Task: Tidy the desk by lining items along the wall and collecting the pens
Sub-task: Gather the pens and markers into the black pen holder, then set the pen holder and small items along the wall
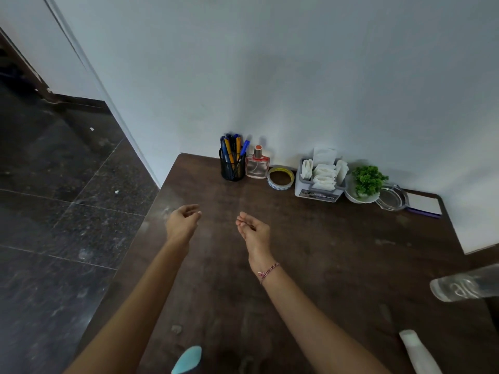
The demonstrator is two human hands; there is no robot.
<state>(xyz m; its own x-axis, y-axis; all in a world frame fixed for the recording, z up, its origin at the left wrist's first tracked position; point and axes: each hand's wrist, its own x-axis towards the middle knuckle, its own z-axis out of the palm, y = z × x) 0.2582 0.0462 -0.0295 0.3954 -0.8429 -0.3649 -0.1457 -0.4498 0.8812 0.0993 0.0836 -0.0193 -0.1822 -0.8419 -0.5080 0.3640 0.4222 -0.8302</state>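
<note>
**Along the wall, a row nearly finished**

Against the white wall (297, 63), a row of items is seen lined up on the dark wooden desk (310, 252): a black mesh pen holder (232, 168) filled with blue and yellow pens (232, 147), a perfume bottle (257, 164), a roll of tape (280, 177), a grey tissue organiser (321, 179), a small green plant in a white bowl (367, 182), a glass ashtray (393, 198) and a notebook (424, 205) at the far right.

Both hands are held above the bare middle of the desk, empty. The left hand (182, 221) is loosely curled and the right hand (253, 229) is half open with palm turned up; nothing is gripped by either.

The pens appear collected and the lining-up largely done. Three things are judged still to be placed: a clear plastic bottle (464, 288) at the right edge, a white tube (418, 352) at the lower right and a teal object (187, 359) at the near edge, which cannot be identified.

The desk surface is scuffed and dusty in places. It sits in a corner, with dark polished floor tiles (54, 211) to the left.
</note>
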